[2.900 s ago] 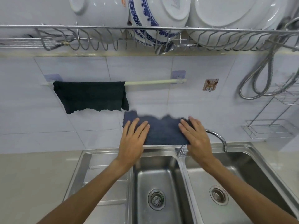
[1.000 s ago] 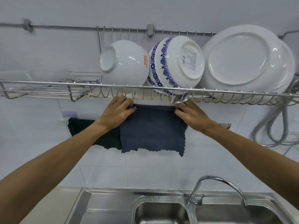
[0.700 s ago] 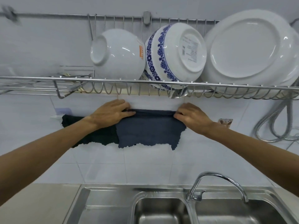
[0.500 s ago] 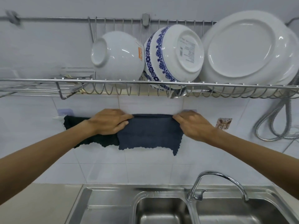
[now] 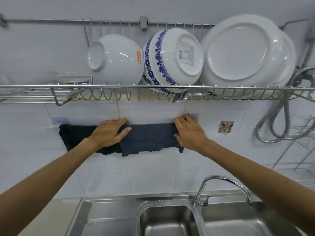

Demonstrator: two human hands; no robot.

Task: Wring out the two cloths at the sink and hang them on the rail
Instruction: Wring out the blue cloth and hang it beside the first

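Blue-grey cloth hangs draped over the rail, spread flat against the tiled wall, at about center frame. Rail itself almost fully hidden by the cloths; only its left end peeks out at 9 o'clock of the cloths, under a pale adhesive mount.

Left hand sits on the cloth's left top corner: fingers curled over the top edge at the rail, thumb lying flat on the front face, so the corner is pinched between them. Right hand does the same at the right top corner: fingers curled over the top, thumb pressed on the front of the cloth. Cloth stretches taut between the two hands, ragged bottom hem hanging free at 6 o'clock of them.

Black cloth already hangs on the same rail at 9 o'clock of the blue-grey one; their edges overlap under the left hand.

Wire dish rack at 12 o'clock holds, left to right, a white bowl, a blue-patterned bowl, and a large white plate, all on edge.

Double steel sink at 6 o'clock, basins look empty as far as visible; faucet at 5 o'clock. Shower hose loops at 3 o'clock.
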